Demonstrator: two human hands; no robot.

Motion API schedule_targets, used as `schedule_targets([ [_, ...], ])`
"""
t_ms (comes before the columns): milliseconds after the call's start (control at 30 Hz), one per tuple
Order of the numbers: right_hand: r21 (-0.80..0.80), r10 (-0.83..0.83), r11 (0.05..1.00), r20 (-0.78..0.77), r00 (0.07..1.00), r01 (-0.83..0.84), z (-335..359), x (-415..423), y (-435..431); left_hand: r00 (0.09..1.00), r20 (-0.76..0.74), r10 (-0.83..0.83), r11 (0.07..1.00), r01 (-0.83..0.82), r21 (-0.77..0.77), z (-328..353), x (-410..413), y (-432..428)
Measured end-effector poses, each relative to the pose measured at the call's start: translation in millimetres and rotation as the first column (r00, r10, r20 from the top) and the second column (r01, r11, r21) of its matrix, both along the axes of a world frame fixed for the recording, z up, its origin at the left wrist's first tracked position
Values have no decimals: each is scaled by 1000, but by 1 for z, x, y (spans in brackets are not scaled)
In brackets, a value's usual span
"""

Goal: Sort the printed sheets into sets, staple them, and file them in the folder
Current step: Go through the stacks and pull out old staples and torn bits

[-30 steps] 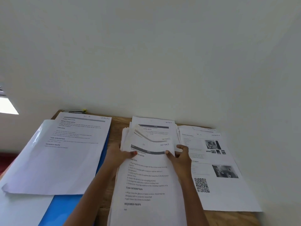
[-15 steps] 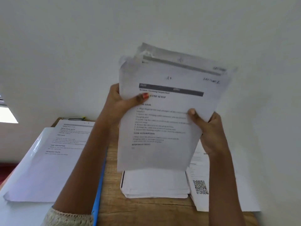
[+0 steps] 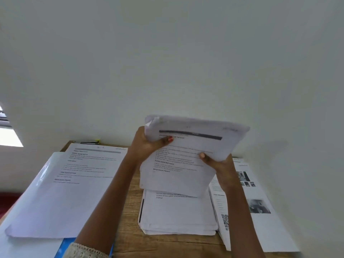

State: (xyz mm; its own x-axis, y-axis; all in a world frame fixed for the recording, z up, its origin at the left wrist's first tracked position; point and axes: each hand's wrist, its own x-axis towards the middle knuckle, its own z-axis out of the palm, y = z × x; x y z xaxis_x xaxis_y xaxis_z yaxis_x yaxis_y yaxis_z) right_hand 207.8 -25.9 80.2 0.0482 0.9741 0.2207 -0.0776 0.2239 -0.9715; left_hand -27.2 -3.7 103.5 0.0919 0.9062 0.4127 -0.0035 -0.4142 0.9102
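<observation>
Tilting steeply above the desk [image 3: 128, 211], the bundle of printed sheets [image 3: 186, 155] hangs over the middle stack [image 3: 176, 215], its long axis running from the person toward the wall [image 3: 167, 53], heading at the far, raised end. The left hand [image 3: 147, 146] grips its upper left edge, thumb curled onto the front page; the right hand [image 3: 217, 164] clamps the right edge lower down, thumb on top

A desk-work spot, perhaps an office: wooden desk [image 3: 130, 211] against a plain white wall [image 3: 167, 62], covered with printed sheets [image 3: 178, 211].
</observation>
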Motion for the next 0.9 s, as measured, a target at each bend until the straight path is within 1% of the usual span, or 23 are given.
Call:
schedule_targets([
  [67,-5,-55,998,7,998,56,12,-4,-1,999,18,37,998,-36,-49,8,3,1],
  [133,-50,-93,994,49,995,95,19,-3,-1,998,-47,50,991,-56,-122,13,1,3],
  [200,-132,-71,988,111,991,85,18,0,-1,986,-168,-18,982,-14,-188,11,-7,5],
  [233,-188,-41,980,135,990,66,14,1,-1,977,-201,-77,972,29,-232,5,-12,4],
  [267,-251,-3,967,144,990,39,7,1,-3,971,-198,-135,955,75,-286,-5,-16,4],
  [333,-378,91,925,121,988,-39,-9,1,-8,970,-85,-229,890,174,-422,-35,-22,2],
  [400,-431,126,899,95,987,-74,-29,2,-12,956,48,-289,792,267,-549,-68,-24,-7],
  [467,-408,29,913,122,992,24,-50,8,-6,937,57,-345,715,302,-631,-96,-24,-20],
  [567,-294,-140,930,269,953,220,-74,16,5,934,38,-356,621,267,-737,-123,-19,-35],
  [633,-205,-159,946,386,909,253,-82,17,7,949,-41,-312,635,176,-752,-135,-14,-39],
  [733,-104,-107,975,549,829,195,-88,8,5,962,-151,-225,654,34,-756,-141,-5,-41],
  [800,-20,-130,983,616,777,181,-95,2,4,951,-244,-191,678,-51,-733,-139,-1,-40],
  [867,23,-141,986,648,749,166,-100,-1,6,929,-352,-118,729,-159,-666,-132,4,-40],
  [900,34,-141,987,651,746,157,-102,-3,7,906,-419,-59,772,-225,-595,-129,7,-39],
])
